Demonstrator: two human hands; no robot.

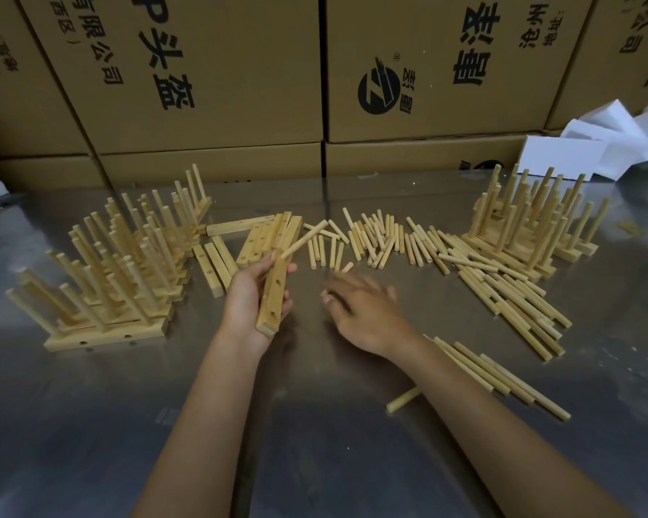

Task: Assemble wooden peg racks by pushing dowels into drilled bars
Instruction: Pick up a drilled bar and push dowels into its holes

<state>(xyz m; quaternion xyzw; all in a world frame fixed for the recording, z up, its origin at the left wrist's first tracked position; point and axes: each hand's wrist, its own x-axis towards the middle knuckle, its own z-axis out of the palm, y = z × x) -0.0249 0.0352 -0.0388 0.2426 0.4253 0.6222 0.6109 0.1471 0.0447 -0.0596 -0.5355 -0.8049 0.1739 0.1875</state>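
My left hand (249, 297) grips a drilled wooden bar (274, 293) held lengthwise above the steel table, with one dowel (305, 239) standing out of its far end. Two empty holes show along the bar's face. My right hand (363, 308) hovers blurred over the table to the right of the bar, fingers spread toward the left; it looks empty. Short loose dowels (375, 241) lie scattered just beyond both hands. Undrilled-looking spare bars (262, 237) lie behind my left hand.
Finished peg racks are stacked at the left (102, 278) and at the far right (528, 226). Long dowels (509, 293) lie in a heap at the right and near my right forearm (502, 379). Cardboard boxes (210, 76) wall the table's back edge; white foam pieces (591, 151) sit at the back right.
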